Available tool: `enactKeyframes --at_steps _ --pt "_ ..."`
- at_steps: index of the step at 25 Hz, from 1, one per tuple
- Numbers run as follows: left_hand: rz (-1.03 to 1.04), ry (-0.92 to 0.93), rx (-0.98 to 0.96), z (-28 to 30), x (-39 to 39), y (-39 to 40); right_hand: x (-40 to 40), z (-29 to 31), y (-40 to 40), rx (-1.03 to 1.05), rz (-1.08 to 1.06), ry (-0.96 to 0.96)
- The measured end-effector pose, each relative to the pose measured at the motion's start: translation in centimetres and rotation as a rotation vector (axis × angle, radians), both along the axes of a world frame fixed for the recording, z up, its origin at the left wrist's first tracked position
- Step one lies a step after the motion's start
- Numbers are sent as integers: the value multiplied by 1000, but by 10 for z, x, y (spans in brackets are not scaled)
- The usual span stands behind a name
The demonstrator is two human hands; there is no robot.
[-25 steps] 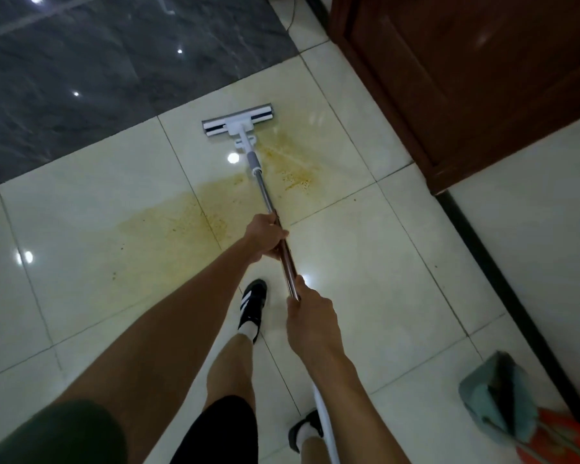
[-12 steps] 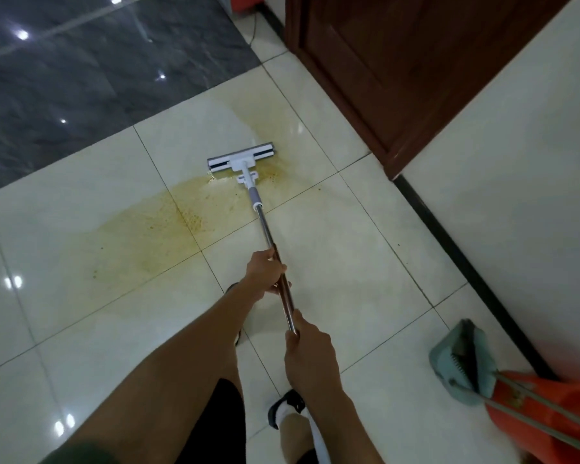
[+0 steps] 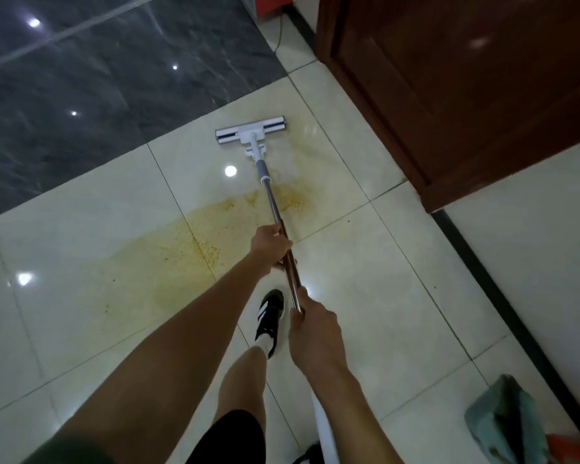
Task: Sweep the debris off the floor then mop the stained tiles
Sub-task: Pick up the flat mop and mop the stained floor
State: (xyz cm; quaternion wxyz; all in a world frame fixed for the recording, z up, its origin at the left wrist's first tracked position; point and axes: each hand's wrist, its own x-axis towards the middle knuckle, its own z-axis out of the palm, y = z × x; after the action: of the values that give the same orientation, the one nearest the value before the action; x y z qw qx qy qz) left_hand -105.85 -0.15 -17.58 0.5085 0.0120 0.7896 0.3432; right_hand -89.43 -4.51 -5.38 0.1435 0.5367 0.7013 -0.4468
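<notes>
Glossy cream tiles [image 3: 365, 329] carry a yellow stain [image 3: 181, 252] — dark marble beyond, a wooden door [image 3: 466, 95] at right. The mop [image 3: 251, 133] lies flat past the stain; left hand [image 3: 270, 244] and right hand [image 3: 310, 324] grip its pole. A teal dustpan [image 3: 496, 420] is cut off.

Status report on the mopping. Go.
Left hand and right hand both gripping mop handle. Mop head flat on tile, beyond the yellow stain. Path open; dustpan off right.
</notes>
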Motion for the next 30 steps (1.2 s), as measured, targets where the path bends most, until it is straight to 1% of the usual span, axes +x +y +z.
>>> enactKeyframes --at_steps 4,7,9,12,16,18,23,30 --pt "-40 49 -2 -9 -114 74 -116 -25 72 57 19 4" --pt "-52 88 -12 -11 -176 114 -179 -38 112 57 45 10" --pt "-69 91 -21 -11 -192 123 -193 -40 120 44 37 17" --pt "-99 52 -30 -14 -186 125 -184 -36 120 26 21 18" --pt "-124 17 -6 -5 -141 119 -132 -27 113 -7 -44 45" --pt "-125 -11 -17 -2 -108 108 -97 -23 101 -4 -34 47" --pt "-200 -41 -16 1 23 46 34 -11 32 34 -10 45" --pt "-205 -92 -9 20 203 -36 214 10 -52 37 -14 50"
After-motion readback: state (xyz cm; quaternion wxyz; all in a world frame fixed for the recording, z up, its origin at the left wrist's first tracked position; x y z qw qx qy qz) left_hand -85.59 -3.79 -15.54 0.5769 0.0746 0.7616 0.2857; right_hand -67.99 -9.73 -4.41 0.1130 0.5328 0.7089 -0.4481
